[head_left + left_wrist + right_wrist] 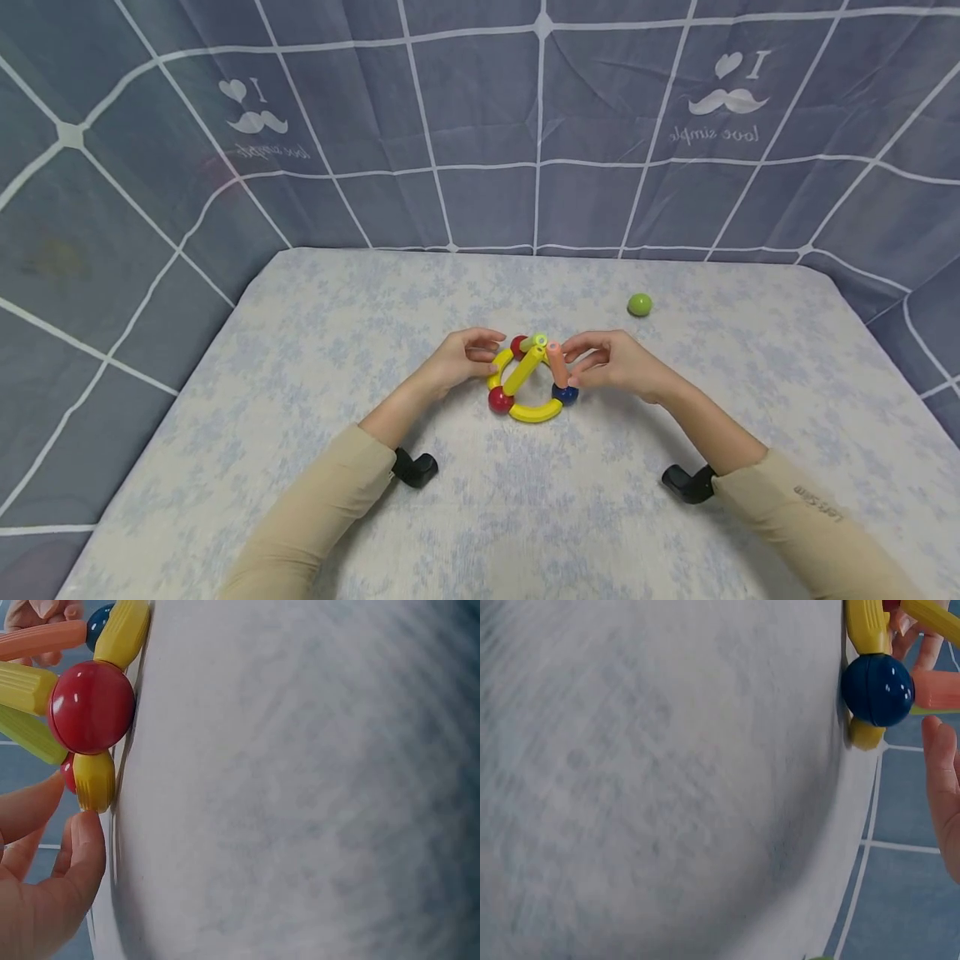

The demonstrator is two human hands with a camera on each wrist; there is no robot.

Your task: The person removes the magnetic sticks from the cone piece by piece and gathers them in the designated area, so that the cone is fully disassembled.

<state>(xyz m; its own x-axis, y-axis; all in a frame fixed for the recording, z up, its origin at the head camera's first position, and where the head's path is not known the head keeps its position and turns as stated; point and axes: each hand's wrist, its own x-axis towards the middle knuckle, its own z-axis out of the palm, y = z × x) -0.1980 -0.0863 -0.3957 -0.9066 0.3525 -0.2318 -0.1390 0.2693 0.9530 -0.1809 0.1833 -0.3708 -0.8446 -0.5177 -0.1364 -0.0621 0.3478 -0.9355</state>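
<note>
A construction of magnetic rods and balls stands on the table between the hands. Yellow curved rods (536,412) form its base ring, joined by red balls (501,399) and a dark blue ball (565,394). A straight yellow rod (523,372), a yellow-green rod (26,733) and an orange rod (557,365) lean up toward each other. My left hand (465,360) touches a curved yellow rod (95,784) at the ring's left side, thumb and forefinger apart. On the right, my right hand (617,362) is beside the orange rod, thumb close to it; contact is unclear.
A loose green ball (640,305) lies toward the back right of the pale patterned table (480,517). Grey-blue curtains with white lines (487,125) hang behind and at the sides. A black wrist device (415,469) sticks out at each sleeve.
</note>
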